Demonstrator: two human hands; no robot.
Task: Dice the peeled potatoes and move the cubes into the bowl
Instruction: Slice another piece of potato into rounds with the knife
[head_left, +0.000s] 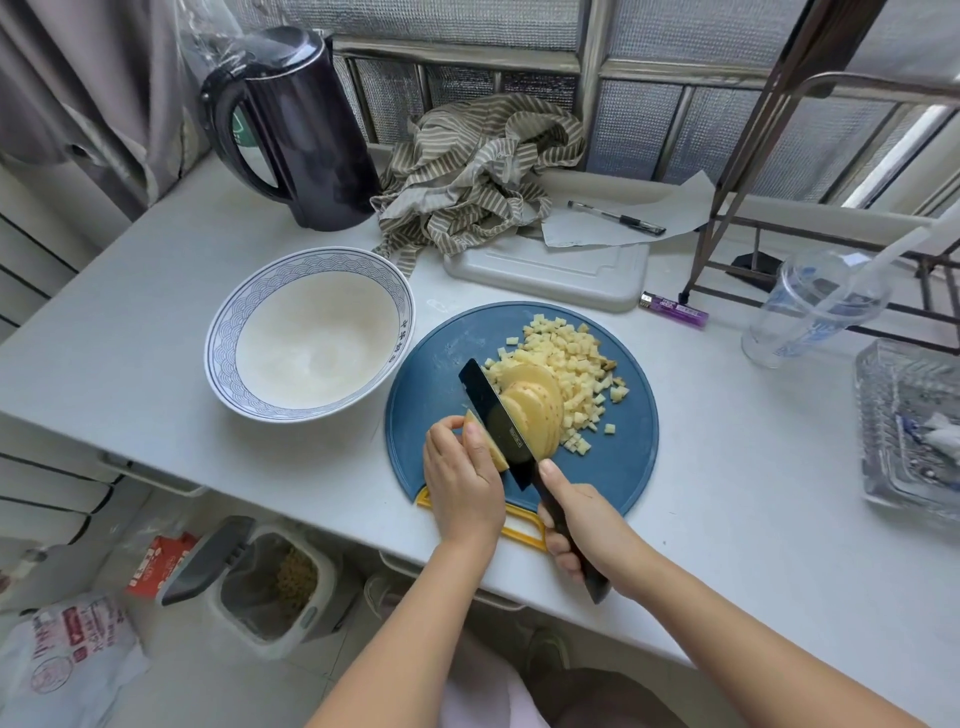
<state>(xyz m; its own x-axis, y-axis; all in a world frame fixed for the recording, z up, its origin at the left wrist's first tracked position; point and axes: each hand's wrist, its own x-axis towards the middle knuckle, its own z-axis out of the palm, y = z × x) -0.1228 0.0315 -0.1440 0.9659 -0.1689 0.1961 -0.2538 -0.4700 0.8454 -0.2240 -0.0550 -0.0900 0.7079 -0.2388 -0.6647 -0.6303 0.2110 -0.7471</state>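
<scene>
1. My left grip (462, 483) is curled over the uncut end of the potato (493, 451), holding it down on the blue board (613, 467) at lower centre of the frame.
2. My right grip (587, 535) is clamped round the handle of the black knife (493, 415). Its blade stands against the potato, with cut slices (537, 402) leaning to its right.
3. Diced cubes (566, 353) lie heaped on the board's upper right.
4. The bowl (270, 291) sits just left of the board on the surface (727, 493).
</scene>
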